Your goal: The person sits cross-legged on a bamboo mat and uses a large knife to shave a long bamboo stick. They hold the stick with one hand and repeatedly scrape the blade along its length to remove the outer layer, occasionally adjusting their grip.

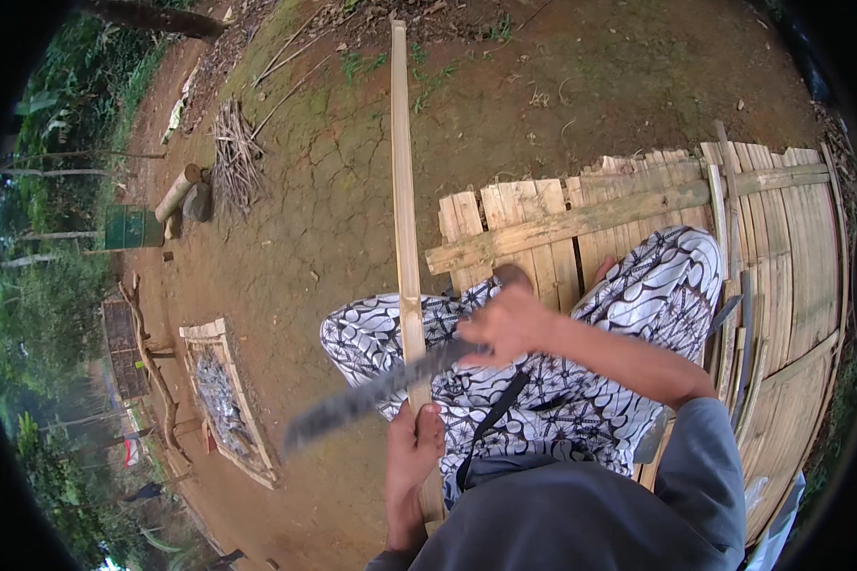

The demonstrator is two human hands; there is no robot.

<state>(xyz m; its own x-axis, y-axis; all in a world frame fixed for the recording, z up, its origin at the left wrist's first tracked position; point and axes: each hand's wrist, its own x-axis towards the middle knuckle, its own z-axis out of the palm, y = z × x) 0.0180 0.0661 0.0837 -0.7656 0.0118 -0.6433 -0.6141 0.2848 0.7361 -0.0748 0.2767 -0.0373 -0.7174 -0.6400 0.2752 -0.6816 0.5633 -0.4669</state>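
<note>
A long, pale split bamboo strip (406, 190) runs from my lap out over the bare ground ahead. My left hand (415, 445) is closed round its near part, thumb along the top. In my right hand (507, 328) is a machete (371, 395), its dark blade smeared by motion and pointing to the lower left. The blade crosses over the strip just beyond my left hand; whether it touches the wood I cannot tell. The machete's handle is mostly hidden by my fingers. Beneath the strip lie my crossed legs in patterned trousers (643, 295).
I sit on a bamboo slat platform (786, 247), with a crosswise bamboo pole (581, 224) along its edge. Leftward on the dirt are a bundle of sticks (235, 157), a cut log (177, 193), a green container (133, 227) and a framed pit with grey ash (221, 404).
</note>
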